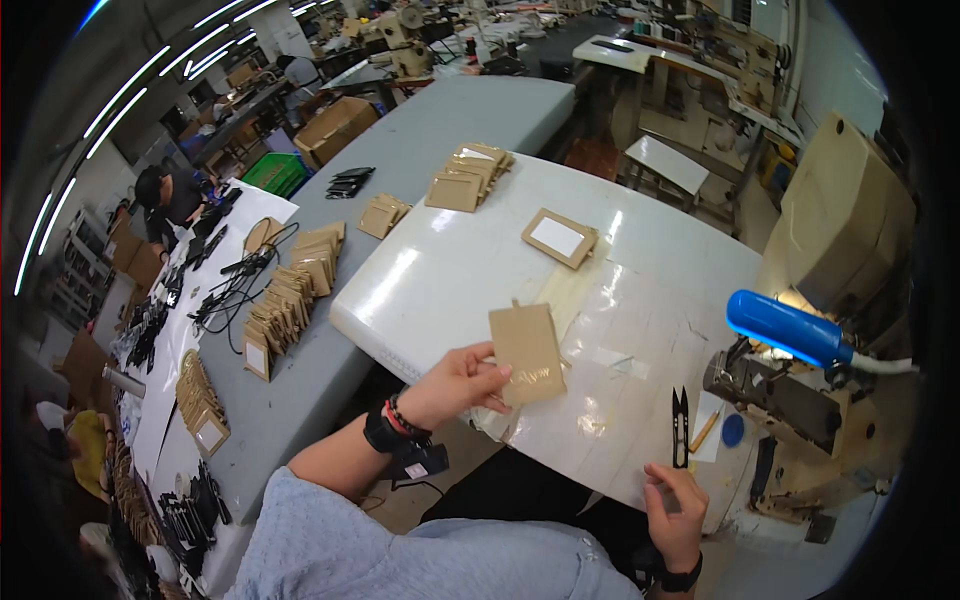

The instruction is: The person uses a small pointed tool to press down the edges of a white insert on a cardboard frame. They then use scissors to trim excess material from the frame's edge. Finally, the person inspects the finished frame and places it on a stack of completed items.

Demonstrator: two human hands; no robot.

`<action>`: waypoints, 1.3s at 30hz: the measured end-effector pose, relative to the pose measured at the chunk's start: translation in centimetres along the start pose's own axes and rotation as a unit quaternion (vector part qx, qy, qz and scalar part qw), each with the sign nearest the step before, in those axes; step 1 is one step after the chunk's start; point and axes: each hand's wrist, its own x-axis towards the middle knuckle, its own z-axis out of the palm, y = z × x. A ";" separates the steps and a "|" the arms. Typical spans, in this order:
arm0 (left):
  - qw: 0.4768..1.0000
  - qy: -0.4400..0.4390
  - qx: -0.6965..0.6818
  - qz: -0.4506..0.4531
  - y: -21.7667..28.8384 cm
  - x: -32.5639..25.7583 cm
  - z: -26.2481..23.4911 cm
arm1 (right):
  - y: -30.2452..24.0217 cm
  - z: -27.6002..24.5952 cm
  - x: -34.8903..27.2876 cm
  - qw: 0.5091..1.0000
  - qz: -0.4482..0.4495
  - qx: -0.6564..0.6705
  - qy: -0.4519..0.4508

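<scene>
My left hand [452, 385] is closed on the lower left edge of a flat tan card holder [527, 350], thumb on its face, raised over the white worktable. Its visible side is plain, with small shiny lettering near the lower end. My right hand [677, 512] rests at the table's near edge with loosely curled fingers and a gap between thumb and fingers. Its fingertips reach the lower end of black thread snips [681, 428]; I see no grip on them. Farther off, another tan card holder [560, 238] with a white window lies flat.
A stack of tan holders [468, 178] sits at the table's far left corner. Long rows of them [285, 305] cover the grey table to the left. At right stand a sewing machine [790, 400] and a blue lamp [785, 327]. A yellow stick [706, 428] and blue disc [733, 431] lie beside the snips.
</scene>
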 end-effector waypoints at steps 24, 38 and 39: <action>0.957 0.234 0.084 0.149 7.1 18.5 -2.3 | 5.3 -1.2 -2.8 0.986 0.127 0.100 0.029; 0.530 0.083 0.811 0.233 3.1 20.2 -5.8 | 5.2 -1.9 -3.6 0.985 0.162 0.055 0.024; 0.512 0.099 0.808 0.276 2.1 20.9 -6.7 | 5.5 -1.7 -3.5 0.985 0.157 0.064 0.020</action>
